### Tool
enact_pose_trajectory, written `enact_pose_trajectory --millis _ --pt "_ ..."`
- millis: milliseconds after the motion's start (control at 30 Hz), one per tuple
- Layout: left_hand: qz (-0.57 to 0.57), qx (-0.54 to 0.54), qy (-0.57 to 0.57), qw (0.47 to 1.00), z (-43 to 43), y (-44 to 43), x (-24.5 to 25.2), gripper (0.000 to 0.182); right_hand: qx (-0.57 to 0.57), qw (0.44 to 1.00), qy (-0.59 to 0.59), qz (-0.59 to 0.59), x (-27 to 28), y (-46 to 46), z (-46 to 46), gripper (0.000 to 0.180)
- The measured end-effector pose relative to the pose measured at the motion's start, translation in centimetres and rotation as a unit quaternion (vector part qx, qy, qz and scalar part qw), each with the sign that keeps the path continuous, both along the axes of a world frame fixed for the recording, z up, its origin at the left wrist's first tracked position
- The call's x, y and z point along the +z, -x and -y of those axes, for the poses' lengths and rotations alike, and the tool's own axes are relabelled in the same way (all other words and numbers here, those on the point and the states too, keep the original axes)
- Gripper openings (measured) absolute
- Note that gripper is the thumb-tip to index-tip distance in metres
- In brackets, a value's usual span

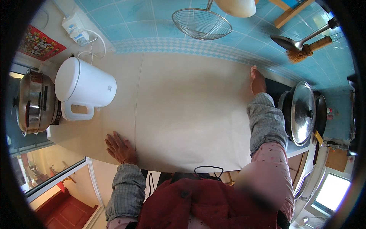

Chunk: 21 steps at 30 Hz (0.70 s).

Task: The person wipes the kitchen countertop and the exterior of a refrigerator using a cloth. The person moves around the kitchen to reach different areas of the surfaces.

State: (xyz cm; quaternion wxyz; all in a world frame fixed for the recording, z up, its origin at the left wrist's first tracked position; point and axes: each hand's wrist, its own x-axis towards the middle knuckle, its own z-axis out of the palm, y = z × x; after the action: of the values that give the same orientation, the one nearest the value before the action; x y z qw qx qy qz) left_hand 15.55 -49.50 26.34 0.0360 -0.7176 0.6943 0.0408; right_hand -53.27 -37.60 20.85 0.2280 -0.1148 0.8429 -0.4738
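Observation:
A beige sheet (188, 108) covers the counter in front of me, with a seam or crease running from back to front on its left side. My left hand (121, 148) rests palm down on the sheet near the front edge, its fingers spread and holding nothing. At the back right, my right hand (257, 80) is at the sheet's right edge, seen from the side. Its fingers point towards the tiled wall. Whether they grip the edge or only press on it is hidden.
On the left stand a white electric kettle (91, 86) and a lidded steel steamer pot (35, 103). A lidded wok (303, 114) stands close beside my right forearm. A wire strainer (201, 24), a ladle (297, 43) and a brush (308, 51) hang along the blue tiled wall.

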Motion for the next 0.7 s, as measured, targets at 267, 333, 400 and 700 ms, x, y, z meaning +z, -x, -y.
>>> enact_pose_trajectory --millis 267,333,400,700 --pt "-0.003 -0.008 0.003 1.0 -0.1 0.2 0.2 0.061 0.298 0.886 0.026 -0.354 3.8 -19.6 14.9 0.023" --pt "-0.008 -0.009 0.01 1.0 0.0 0.3 0.3 0.061 0.333 0.854 0.074 -0.394 4.6 -26.1 16.2 0.032" --pt "-0.011 -0.01 0.009 1.0 0.0 0.3 0.3 0.061 0.346 0.761 0.057 -0.546 4.8 -31.7 15.1 0.042" --pt "-0.01 -0.002 -0.009 1.0 0.0 0.4 0.2 0.064 0.134 0.923 0.297 0.205 5.6 -18.5 1.9 0.05"
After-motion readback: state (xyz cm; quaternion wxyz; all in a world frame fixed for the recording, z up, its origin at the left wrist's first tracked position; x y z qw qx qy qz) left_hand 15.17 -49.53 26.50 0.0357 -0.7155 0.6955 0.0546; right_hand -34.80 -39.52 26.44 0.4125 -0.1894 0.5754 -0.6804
